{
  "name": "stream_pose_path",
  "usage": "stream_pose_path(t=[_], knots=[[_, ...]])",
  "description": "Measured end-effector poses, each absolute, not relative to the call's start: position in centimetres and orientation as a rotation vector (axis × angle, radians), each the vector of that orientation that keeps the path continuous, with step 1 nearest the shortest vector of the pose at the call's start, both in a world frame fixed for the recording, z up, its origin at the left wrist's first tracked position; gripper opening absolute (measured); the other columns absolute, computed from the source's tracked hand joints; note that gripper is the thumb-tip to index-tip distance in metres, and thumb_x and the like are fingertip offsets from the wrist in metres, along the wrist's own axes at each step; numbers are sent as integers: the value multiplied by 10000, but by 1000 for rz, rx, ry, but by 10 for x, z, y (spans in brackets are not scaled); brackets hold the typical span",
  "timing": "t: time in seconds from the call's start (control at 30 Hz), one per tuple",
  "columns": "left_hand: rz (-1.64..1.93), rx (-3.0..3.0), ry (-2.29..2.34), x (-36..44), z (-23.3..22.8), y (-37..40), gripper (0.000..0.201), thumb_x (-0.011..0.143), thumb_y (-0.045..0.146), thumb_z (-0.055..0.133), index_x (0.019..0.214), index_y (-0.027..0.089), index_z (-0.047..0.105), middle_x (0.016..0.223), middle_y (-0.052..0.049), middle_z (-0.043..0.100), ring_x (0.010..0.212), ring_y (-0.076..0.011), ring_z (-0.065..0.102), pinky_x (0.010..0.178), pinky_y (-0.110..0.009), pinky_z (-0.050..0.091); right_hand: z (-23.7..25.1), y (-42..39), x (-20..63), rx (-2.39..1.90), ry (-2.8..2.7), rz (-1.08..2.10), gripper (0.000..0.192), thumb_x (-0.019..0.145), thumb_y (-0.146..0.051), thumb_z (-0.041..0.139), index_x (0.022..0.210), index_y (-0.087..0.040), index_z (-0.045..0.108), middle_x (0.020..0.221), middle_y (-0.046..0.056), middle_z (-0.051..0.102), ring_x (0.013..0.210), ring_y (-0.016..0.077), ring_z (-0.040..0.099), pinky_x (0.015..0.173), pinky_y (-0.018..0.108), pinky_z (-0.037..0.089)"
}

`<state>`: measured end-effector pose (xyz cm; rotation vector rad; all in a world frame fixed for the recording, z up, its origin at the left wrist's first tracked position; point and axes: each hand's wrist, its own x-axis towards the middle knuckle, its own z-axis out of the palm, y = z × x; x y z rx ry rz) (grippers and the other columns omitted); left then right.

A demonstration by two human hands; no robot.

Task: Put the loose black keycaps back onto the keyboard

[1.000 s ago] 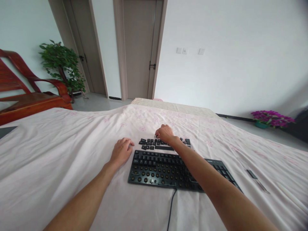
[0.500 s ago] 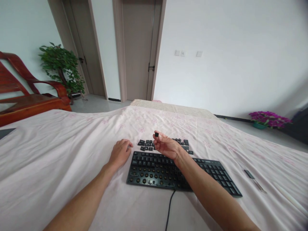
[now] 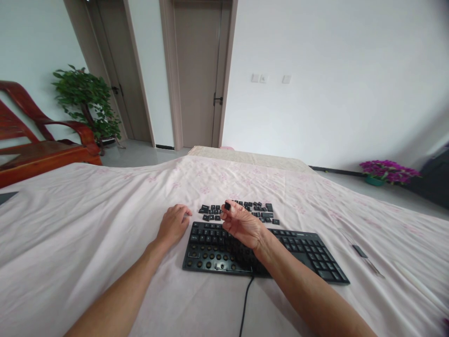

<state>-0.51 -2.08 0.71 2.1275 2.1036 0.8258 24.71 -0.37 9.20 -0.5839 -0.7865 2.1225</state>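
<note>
Keyboard (image 3: 238, 262) is laid on the cloth (image 3: 182, 304), with bare sockets (image 3: 211, 256) at its front left and lettering too small to be read. From the left, the left hand (image 3: 173, 224) is rested flat, nothing gripped; loose caps (image 3: 268, 207) are spread behind the keyboard; one small cap (image 3: 227, 206) is pinched in the right hand (image 3: 243, 224); a tool (image 3: 359, 251) is laid farther right.

A hand could pass over the floral cloth (image 3: 245, 175) beyond the loose keycaps (image 3: 268, 207); the right hand (image 3: 243, 227) and right forearm (image 3: 298, 285) bar the way across the keyboard (image 3: 231, 257).
</note>
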Motion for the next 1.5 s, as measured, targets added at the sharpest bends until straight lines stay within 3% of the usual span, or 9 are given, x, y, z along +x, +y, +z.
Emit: stream_pose_path(t=[0.13,0.27,0.47,0.63,1.07,1.5], knots=[[812,2125,2106,-5,6,-20,218,817,153,491,947,233,646,1115,-45,635,1073,-231,540,989,-374,397,96,-11,247,-663,-845,2016,394,513,-257,936,849,-227,735,853,4,733,644,86,573,522,190,360],[819,2128,2112,-5,8,-21,214,817,156,490,939,236,647,1106,-44,635,1066,-229,545,977,-369,406,91,-10,257,-888,-1172,1624,282,531,-283,905,762,-211,760,733,-3,723,611,103,557,566,238,398],[835,2141,2106,-5,9,-23,208,828,166,495,939,239,654,1107,-45,640,1070,-230,548,980,-372,408,65,-15,279,-1150,-1860,1000,109,666,-224,811,764,-264,785,807,0,752,801,201,660,783,347,478],[850,2152,2111,-5,8,-23,217,822,149,495,940,234,656,1106,-49,642,1060,-230,552,968,-373,415,52,-26,285,-1103,-2165,516,119,758,-201,779,834,-292,783,862,-13,761,882,212,648,811,344,480],[853,2139,2113,-6,7,-24,219,818,152,507,951,240,658,1103,-50,642,1067,-230,550,973,-373,418,50,-37,291,-891,-2398,107,54,866,-256,709,870,-263,763,901,1,765,836,197,626,782,324,468],[874,2125,2108,-6,6,-23,211,819,157,507,934,248,658,1105,-44,645,1076,-229,551,981,-368,416,45,-37,289,-786,-2395,-39,121,920,-283,647,863,-251,749,923,-11,774,834,185,627,763,329,428]])
